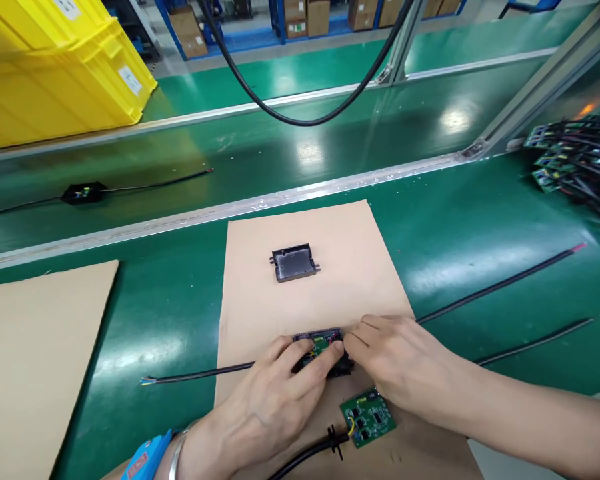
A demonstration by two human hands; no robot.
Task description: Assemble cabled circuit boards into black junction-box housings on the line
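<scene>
A black plastic case (347,369) with a green circuit board (321,345) inside lies on the cardboard sheet (300,307). My left hand (275,387) is bent over the case, its fingertips pressing on the board and the case edge. At the case's right end, my right hand (385,353) has its fingers pinched together round the black cable (500,287), which runs out behind it; the fingertips are partly hidden. Another cable (200,375) leaves to the left. Just below my hands lies a second green circuit board (368,417) with a thick black cable (305,455).
An open black case half (294,263) lies farther up the cardboard. Another cardboard sheet (40,360) is at left. Behind a metal rail (280,199) lies a cabled unit (85,193). Yellow bins (65,87) stand back left; a heap of cabled boards (575,160) is at right.
</scene>
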